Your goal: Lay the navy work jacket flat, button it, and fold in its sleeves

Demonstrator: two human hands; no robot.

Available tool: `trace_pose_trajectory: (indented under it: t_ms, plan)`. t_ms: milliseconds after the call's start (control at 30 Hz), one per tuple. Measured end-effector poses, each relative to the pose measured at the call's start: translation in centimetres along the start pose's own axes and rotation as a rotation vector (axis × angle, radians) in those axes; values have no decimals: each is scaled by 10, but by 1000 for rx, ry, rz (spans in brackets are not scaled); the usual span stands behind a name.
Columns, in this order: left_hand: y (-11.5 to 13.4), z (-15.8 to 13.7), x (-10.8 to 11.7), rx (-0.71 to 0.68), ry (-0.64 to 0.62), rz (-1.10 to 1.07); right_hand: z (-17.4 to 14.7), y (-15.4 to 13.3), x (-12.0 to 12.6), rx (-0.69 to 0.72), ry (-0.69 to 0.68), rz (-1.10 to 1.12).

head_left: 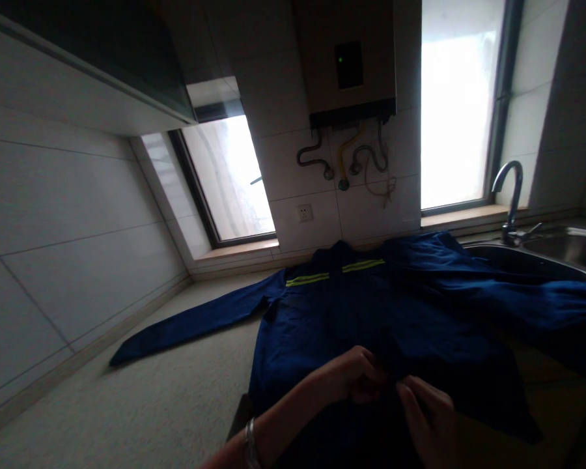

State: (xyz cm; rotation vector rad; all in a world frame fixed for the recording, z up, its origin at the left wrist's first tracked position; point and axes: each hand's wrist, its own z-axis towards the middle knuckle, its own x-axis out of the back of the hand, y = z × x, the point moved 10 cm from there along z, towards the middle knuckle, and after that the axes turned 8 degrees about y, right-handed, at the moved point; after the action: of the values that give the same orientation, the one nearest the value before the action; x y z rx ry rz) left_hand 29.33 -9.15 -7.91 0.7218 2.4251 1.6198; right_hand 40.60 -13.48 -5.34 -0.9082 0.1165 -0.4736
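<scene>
A dark blue work jacket (371,312) lies spread flat on the speckled bench (141,397), filling the middle and right of the frame. It is laid front up, collar toward the tiled wall at the back. Two short bands of bright yellow-green reflective tape (334,272) cross the chest just below the collar, one on each side of the front opening. One long sleeve (190,324) stretches out straight toward the lower left of the frame, lying flat on the bench. The other side of the jacket runs off to the right, where its cloth drapes over the edge of the steel sink (566,251).

Both hands meet at the lower middle of the frame, over the jacket's front near its hem. The left hand (346,378), with a metal bangle (250,443) on its wrist, has its fingers curled shut, pinching the cloth at the front opening. The right hand (427,417) sits just beside it, fingers bent down onto the same strip of cloth; the light is too dim to tell how firmly it grips.

A curved tap (512,198) stands behind the sink, and a water heater (344,62) hangs on the wall in the upper middle.
</scene>
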Motion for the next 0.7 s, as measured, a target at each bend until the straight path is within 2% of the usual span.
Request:
trace_pose_trajectory:
  t_ms: [100,267,333,500,633,700]
  plan:
    - [-6,10,1,28,-18,-195,8,8,-7,-107,-59,15]
    - [6,11,16,-79,186,-272,11,12,-17,-256,-154,69]
    - [17,3,19,-162,268,-214,10,9,-16,-263,-143,84]
    - [54,-29,25,-480,498,91,7,-2,-14,-244,-122,142]
    - [53,-30,22,-501,507,212,8,-7,-11,-225,-104,162]
    - [51,-25,27,-506,515,257,6,-11,-6,-199,-74,145]
